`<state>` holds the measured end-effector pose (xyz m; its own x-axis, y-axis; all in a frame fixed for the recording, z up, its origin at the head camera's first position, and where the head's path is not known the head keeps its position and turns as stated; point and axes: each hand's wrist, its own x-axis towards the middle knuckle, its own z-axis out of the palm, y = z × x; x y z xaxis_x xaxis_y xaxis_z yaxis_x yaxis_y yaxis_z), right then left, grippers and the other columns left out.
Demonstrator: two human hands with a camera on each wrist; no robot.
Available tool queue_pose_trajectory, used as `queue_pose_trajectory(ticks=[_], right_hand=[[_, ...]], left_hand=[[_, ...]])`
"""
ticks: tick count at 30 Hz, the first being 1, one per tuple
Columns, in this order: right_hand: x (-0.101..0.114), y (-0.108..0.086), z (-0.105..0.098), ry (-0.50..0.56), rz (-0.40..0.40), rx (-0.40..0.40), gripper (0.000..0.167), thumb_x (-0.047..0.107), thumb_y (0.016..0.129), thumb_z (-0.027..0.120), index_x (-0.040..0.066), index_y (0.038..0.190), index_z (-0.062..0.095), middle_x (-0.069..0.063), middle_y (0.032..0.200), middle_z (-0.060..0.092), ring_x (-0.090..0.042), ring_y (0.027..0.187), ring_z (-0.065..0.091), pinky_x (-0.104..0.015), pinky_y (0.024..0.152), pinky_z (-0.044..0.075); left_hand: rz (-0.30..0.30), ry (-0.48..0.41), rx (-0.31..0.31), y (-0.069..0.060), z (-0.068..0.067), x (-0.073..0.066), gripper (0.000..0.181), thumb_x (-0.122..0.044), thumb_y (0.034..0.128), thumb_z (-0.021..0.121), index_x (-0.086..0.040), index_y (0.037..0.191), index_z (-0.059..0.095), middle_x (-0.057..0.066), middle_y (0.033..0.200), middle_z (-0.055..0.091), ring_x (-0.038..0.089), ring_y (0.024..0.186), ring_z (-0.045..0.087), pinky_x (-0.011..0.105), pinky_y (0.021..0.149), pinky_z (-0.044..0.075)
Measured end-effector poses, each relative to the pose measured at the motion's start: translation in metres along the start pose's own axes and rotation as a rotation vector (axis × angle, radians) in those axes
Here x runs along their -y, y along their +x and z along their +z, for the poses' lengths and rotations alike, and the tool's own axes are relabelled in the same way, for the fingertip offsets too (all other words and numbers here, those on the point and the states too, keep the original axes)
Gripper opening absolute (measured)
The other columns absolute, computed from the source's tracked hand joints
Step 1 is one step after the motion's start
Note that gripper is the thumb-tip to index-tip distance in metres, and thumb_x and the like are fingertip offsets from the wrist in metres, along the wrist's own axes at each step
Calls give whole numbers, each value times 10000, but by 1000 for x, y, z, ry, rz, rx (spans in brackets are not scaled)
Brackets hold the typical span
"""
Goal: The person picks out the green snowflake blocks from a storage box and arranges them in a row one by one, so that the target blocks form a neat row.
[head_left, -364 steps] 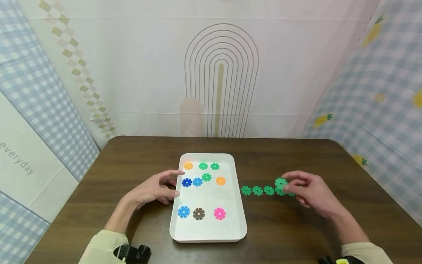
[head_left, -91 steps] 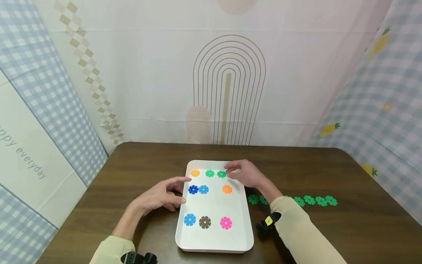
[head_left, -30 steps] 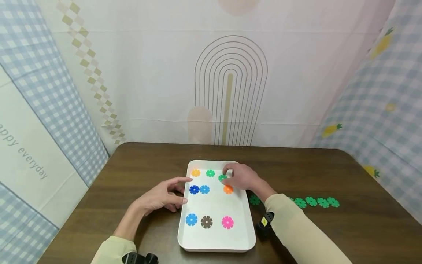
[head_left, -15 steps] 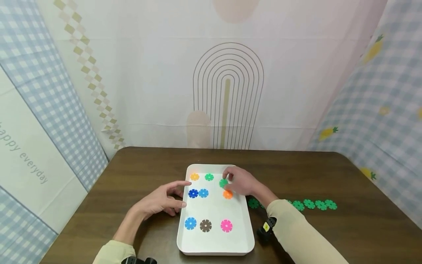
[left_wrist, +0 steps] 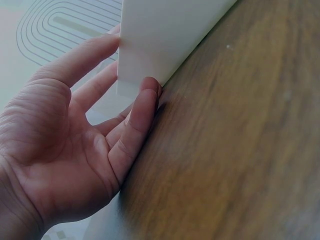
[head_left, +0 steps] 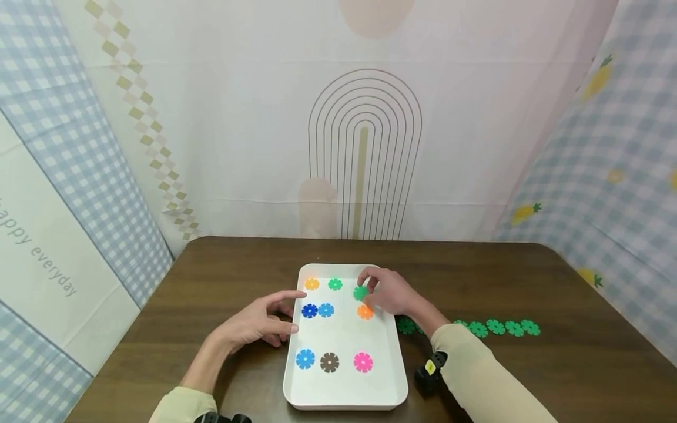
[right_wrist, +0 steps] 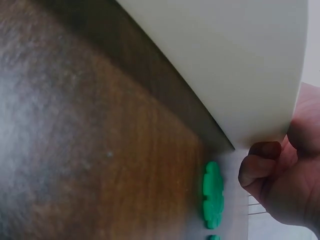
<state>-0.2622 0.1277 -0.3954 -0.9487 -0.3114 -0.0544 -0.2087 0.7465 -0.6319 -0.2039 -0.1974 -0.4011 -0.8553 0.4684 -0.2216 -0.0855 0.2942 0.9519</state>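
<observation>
My right hand (head_left: 390, 291) pinches a green notched building disc (head_left: 361, 293) between thumb and forefinger, over the upper right of the white tray (head_left: 346, 389). Its fingers partly cover the disc, and an orange disc (head_left: 365, 312) lies just below the thumb. On the tray's left side my left hand (head_left: 257, 322) rests thumb and forefinger on the rim, the other fingers lying along the outer wall. The left wrist view shows that hand (left_wrist: 75, 135) touching the tray wall (left_wrist: 160, 40), its fingers nearly straight.
Single discs lie apart in the tray: yellow-orange (head_left: 312, 284), green (head_left: 335, 284), brown (head_left: 329, 362), pink (head_left: 363, 362) and blue (head_left: 305, 359). A dark blue disc (head_left: 309, 311) touches a light blue one (head_left: 326, 310). Right of the tray, a row of green discs (head_left: 495, 326) passes under the right forearm.
Over the last seconds the right hand has taken hold of the upper-right green disc and drawn it a little toward the person. The left hand has stayed at the tray's edge.
</observation>
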Motion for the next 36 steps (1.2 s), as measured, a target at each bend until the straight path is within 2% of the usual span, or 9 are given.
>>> queue_pose_trajectory(ticks=[17, 28, 36], right_hand=[[-4, 2, -10, 87, -34, 1, 238, 50, 884, 809, 146, 1098, 773, -41, 892, 675, -204, 811, 581, -308, 651, 475], [-1, 3, -10, 90, 20, -21, 248, 33, 890, 807, 123, 1120, 788, -53, 854, 668, -198, 777, 588, -292, 629, 487], [-4, 1, -16, 163, 24, -52, 233, 38, 912, 786, 101, 1137, 790, -73, 899, 690, -202, 820, 594, -282, 633, 496]], left_hand=[[1, -1, -1, 1, 0, 0, 717, -191, 935, 805, -189, 1577, 486, 199, 1255, 595, 239, 852, 651, 381, 711, 597], [0, 1, -2, 1, 0, 0, 715, -187, 936, 802, -189, 1577, 484, 195, 1249, 595, 239, 851, 651, 380, 709, 597], [5, -4, 4, 1, 0, 0, 723, -185, 939, 799, -176, 1584, 472, 196, 1251, 593, 236, 848, 650, 379, 705, 596]])
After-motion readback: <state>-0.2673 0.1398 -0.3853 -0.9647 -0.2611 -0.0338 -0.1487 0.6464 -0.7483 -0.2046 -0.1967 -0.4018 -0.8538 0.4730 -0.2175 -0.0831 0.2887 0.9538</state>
